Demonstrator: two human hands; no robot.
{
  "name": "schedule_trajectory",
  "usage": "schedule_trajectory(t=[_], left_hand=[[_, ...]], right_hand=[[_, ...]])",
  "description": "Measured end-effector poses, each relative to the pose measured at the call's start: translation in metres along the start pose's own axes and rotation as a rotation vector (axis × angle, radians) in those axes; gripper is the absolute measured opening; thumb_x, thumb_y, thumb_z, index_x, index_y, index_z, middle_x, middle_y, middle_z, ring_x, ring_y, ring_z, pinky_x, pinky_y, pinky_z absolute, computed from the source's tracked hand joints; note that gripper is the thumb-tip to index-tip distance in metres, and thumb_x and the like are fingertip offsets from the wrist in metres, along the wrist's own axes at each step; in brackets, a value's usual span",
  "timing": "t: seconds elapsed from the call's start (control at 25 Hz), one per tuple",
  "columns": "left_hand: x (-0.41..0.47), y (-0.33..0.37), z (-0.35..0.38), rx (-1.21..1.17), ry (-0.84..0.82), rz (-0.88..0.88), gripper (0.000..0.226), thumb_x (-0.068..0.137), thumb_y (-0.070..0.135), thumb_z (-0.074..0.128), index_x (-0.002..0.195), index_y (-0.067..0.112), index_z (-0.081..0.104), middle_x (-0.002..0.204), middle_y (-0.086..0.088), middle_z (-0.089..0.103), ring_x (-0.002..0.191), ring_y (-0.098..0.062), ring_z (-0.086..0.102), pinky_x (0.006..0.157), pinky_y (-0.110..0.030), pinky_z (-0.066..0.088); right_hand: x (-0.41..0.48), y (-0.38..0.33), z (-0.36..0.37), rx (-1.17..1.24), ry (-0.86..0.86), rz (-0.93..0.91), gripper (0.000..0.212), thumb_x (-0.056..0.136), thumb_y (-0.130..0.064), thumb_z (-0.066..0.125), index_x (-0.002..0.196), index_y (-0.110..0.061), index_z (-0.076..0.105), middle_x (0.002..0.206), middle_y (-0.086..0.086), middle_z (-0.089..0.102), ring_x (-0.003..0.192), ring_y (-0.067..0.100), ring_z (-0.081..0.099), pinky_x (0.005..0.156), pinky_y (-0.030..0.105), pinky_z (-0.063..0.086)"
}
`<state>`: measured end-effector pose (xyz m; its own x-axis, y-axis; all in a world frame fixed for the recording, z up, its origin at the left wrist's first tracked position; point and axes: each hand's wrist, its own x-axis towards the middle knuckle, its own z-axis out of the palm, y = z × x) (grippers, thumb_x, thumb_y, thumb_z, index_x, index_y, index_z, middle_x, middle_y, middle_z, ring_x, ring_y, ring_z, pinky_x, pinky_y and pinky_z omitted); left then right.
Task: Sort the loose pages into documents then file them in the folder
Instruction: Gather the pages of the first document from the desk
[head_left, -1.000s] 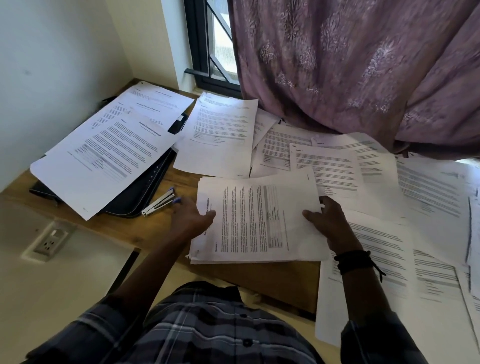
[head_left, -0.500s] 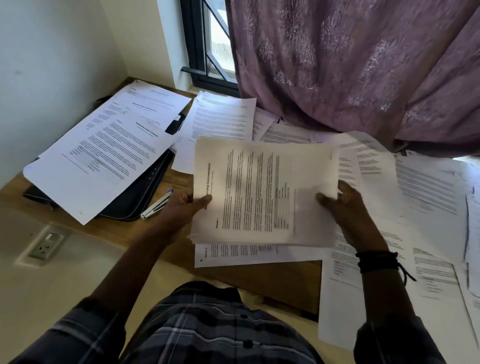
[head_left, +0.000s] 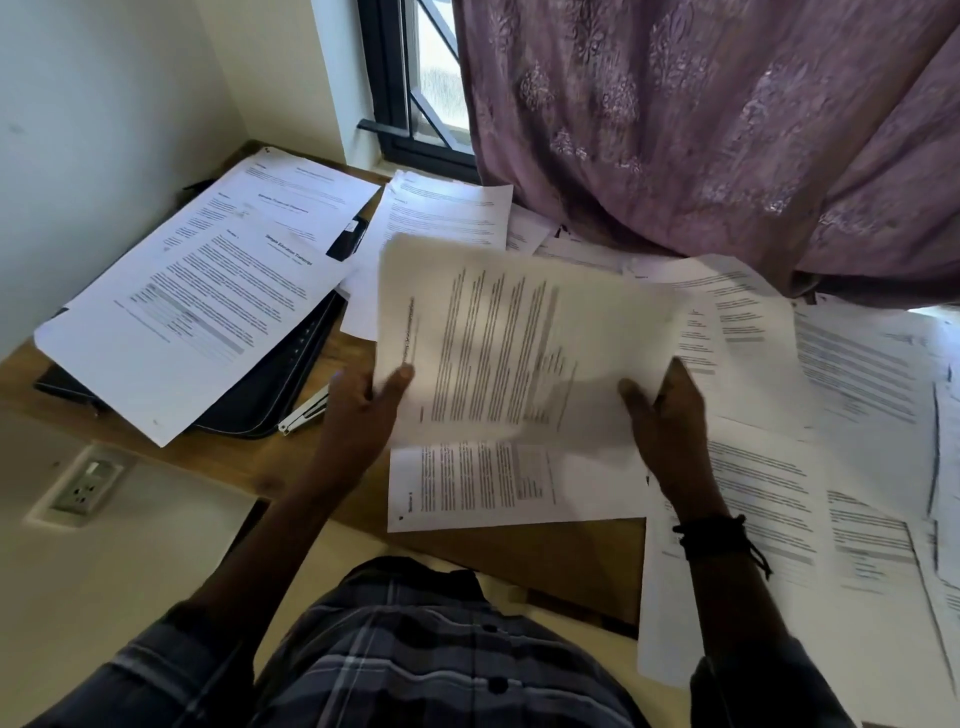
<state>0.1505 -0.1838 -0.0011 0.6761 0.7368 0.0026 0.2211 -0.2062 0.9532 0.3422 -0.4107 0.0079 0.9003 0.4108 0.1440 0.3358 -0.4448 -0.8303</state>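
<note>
Head view: the left hand (head_left: 358, 410) grips the near left edge of a sheaf of printed pages (head_left: 519, 338). Its thumb lies on the top sheet and its fingers (head_left: 397, 376) curl round the edge. The right hand (head_left: 670, 415) holds the sheaf's near right corner the same way, thumb on top and the other fingers hidden beneath the paper. The sheaf is held clear of the wooden tabletop (head_left: 519, 556), tilted up toward the camera, with its text lines running sideways.

Just below the sheaf a single page (head_left: 493, 488) lies flat on the tabletop at the near edge, partly covered by it. A black zip folder (head_left: 270, 395) lies at the left, near the wall, with several printed sheets (head_left: 197, 312) stacked across it. A white pen-like object (head_left: 304, 413) lies against the folder's near edge, just beside the left hand. More loose pages (head_left: 857, 415) overlap over the right and far parts of the tabletop, some hanging off the near edge.

A dark wristband (head_left: 722, 540) circles the right wrist. A purple patterned curtain (head_left: 701, 130) hangs over the far pages, beside a dark-framed window (head_left: 395, 78). A wall socket (head_left: 85, 486) shows at the lower left, and a plaid shirt (head_left: 415, 649) fills the bottom.
</note>
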Motion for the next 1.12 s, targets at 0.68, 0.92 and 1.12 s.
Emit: schedule_trajectory(t=[0.68, 0.92, 1.12], left_hand=[[-0.013, -0.012, -0.019, 0.018, 0.015, -0.177, 0.023, 0.098, 0.015, 0.052, 0.120, 0.006, 0.054, 0.104, -0.002, 0.067, 0.085, -0.010, 0.068, 0.061, -0.020, 0.053], [-0.039, -0.028, -0.018, -0.027, -0.031, -0.571, 0.019, 0.096, 0.017, 0.058, 0.113, 0.011, 0.053, 0.093, -0.004, 0.066, 0.077, -0.016, 0.064, 0.057, -0.029, 0.047], [-0.052, -0.020, 0.003, -0.168, -0.104, -0.590, 0.031, 0.091, 0.014, 0.064, 0.119, 0.018, 0.051, 0.105, -0.004, 0.068, 0.091, -0.020, 0.069, 0.071, -0.037, 0.056]], right_hand=[[-0.015, -0.007, 0.026, -0.036, -0.119, 0.182, 0.051, 0.090, -0.016, 0.066, 0.133, -0.002, 0.043, 0.117, 0.007, 0.058, 0.100, 0.019, 0.058, 0.072, 0.011, 0.047], [-0.034, 0.019, 0.050, -0.325, -0.324, 0.276, 0.059, 0.088, -0.020, 0.067, 0.138, -0.004, 0.040, 0.134, 0.017, 0.047, 0.126, 0.033, 0.044, 0.103, 0.039, 0.037], [-0.019, 0.033, 0.033, -0.580, -0.302, 0.243, 0.069, 0.082, -0.038, 0.073, 0.138, -0.013, 0.042, 0.142, 0.018, 0.030, 0.133, 0.038, 0.025, 0.105, 0.047, 0.032]])
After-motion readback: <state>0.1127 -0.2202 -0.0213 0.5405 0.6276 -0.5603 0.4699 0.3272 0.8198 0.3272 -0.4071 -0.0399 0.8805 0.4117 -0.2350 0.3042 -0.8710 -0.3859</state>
